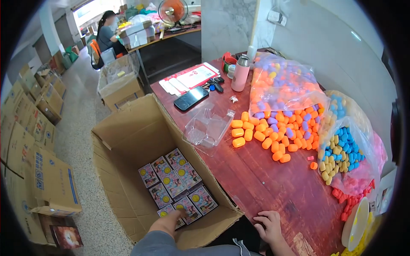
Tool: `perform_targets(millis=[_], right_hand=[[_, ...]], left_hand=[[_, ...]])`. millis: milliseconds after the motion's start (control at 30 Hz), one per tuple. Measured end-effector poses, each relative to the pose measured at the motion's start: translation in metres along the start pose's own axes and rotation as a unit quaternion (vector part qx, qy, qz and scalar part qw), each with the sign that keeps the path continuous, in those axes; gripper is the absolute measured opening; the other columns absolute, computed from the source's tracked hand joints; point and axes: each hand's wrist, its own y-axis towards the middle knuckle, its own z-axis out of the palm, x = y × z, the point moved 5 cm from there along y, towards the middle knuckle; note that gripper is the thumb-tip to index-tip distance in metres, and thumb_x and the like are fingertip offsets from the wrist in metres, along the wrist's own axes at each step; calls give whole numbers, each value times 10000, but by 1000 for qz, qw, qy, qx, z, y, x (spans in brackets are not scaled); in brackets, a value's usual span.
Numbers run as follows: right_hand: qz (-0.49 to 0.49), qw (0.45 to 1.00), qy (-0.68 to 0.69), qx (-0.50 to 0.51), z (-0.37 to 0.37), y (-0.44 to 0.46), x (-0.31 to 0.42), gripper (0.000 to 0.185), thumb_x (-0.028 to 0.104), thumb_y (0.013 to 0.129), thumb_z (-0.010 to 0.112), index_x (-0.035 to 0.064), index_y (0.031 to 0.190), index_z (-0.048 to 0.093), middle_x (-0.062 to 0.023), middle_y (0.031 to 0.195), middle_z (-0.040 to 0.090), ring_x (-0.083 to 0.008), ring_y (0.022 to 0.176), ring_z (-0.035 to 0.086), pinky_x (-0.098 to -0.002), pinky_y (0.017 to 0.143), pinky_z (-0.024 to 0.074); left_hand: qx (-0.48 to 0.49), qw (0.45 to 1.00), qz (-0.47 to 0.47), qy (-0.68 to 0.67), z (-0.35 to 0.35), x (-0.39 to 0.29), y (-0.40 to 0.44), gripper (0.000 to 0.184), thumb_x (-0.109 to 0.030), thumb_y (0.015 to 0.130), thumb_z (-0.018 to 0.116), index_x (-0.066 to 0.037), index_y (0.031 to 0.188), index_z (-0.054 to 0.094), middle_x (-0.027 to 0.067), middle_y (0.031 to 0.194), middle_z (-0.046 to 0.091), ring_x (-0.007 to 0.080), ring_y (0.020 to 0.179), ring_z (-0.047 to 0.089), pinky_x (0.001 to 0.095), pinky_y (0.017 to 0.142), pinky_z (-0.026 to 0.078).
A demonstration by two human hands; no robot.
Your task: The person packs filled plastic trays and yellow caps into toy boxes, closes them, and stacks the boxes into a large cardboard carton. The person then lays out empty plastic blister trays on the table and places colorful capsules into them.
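Observation:
My left hand (pixel 167 222) reaches down into a large open cardboard box (pixel 124 123), over the nearest of several small printed boxes (pixel 173 181) with yellow round marks. Its fingers are mostly hidden, so I cannot tell whether they hold anything. My right hand (pixel 270 227) rests on the reddish table (pixel 252 183) near its front edge, fingers spread, holding nothing. Orange and purple capsules (pixel 279 132) lie loose beyond it, spilling from a clear plastic bag (pixel 282 85). An empty clear plastic tray (pixel 208 128) sits beside the cardboard box.
A phone (pixel 191 98), printed cards (pixel 192 79) and a pink bottle (pixel 241 74) stand or lie farther back. Blue and tan capsules (pixel 341 149) and a pale bowl (pixel 355 224) are at right. Cartons (pixel 55 179) line the left; a person (pixel 107 36) sits beyond.

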Motion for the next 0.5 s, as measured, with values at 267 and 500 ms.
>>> perform_targets(millis=[267, 500], right_hand=[[-39, 998, 42, -16, -5, -9, 1, 204, 188, 806, 691, 120, 998, 705, -44, 1137, 621, -265, 1008, 545, -401, 923, 400], [-68, 988, 133, -25, -17, -35, -8, 174, 152, 830, 662, 94, 990, 700, -75, 1130, 621, -281, 1018, 543, -394, 919, 413]], left_hand=[[-622, 658, 282, -318, -257, -134, -84, 130, -80, 866, 590, -47, 992, 595, 66, 926, 549, 182, 746, 488, 290, 699, 434], [-393, 536, 691, -285, -375, -341, -402, 190, -63, 824, 577, -34, 979, 684, 77, 958, 577, 176, 810, 506, 278, 752, 431]])
